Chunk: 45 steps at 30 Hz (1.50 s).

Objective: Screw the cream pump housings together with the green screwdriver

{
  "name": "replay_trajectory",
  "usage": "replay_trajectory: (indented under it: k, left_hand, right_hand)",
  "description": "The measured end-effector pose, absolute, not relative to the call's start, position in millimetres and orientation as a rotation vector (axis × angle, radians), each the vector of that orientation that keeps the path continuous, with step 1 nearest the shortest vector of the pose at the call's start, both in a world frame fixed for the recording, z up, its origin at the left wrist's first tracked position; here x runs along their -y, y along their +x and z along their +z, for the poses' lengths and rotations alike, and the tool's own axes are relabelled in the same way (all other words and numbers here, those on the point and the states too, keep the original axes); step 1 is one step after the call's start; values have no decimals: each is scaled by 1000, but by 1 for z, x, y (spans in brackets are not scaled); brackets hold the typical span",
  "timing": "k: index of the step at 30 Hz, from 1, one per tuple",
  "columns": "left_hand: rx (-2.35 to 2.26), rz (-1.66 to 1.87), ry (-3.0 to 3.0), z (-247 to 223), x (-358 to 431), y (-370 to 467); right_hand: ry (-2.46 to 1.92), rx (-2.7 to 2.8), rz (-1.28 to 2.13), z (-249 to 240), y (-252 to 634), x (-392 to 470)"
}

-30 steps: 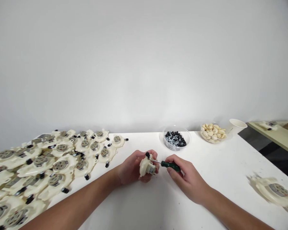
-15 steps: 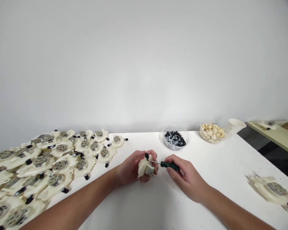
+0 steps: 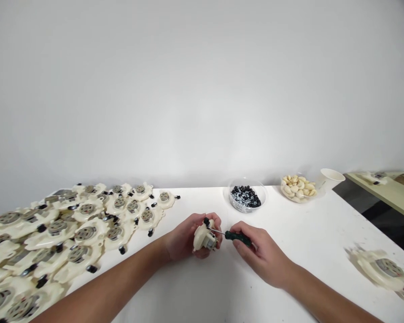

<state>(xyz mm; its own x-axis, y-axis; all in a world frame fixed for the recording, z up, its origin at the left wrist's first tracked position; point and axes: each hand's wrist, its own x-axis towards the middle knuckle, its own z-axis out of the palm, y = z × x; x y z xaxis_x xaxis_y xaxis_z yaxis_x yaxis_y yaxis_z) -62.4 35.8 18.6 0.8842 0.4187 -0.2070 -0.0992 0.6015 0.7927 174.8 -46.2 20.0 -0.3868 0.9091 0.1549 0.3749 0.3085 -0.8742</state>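
The left hand (image 3: 183,238) curls around a white plastic part (image 3: 199,237), held just above the table (image 3: 191,294), its thumb and fingers wrapped behind and over the top. The right hand (image 3: 261,253) grips a screwdriver (image 3: 236,236) by its green handle, the metal shaft pointing across to the left hand. The shaft meets the part beside a small black knob (image 3: 206,221); the tip is too small to tell whether it sits in a screw or only rests against the plastic.

To do this well, the left hand should keep the part steady and the knob unblocked, while the right lines the shaft up straight and presses lightly; a slanted tip could slip toward the left fingers.

Right of the right hand lies a spare part (image 3: 379,268), flat and apart. Left of the left hand, beyond the forearm, spreads a pile of similar parts (image 3: 87,232), many with black ends. Past the right hand stand a bowl of black pieces (image 3: 245,196), a bowl of cream pieces (image 3: 299,187) and, farther right, a paper cup (image 3: 330,178). Behind everything rises the wall (image 3: 202,94).
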Motion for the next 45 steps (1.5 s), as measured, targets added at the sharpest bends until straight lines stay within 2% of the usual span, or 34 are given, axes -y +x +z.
replay_trajectory:
  k: [15,23,28,34,45]
  left_hand:
    - [-306,328,898,15,-36,-64]
    - [-419,358,874,18,-32,-61]
    - [-477,363,917,24,-28,-58]
    - [-477,499,915,17,-13,-48]
    - [-524,386,1286,21,-3,-51]
  right_hand:
    - [-1141,1911,1030,21,175,46]
    - [-1087,1858,1134,18,176,48]
    - [-1268,1814,1080,15,169,48]
    - [-1254,1811,1005,7,166,47]
    - [-1094,1883,950,6,166,49]
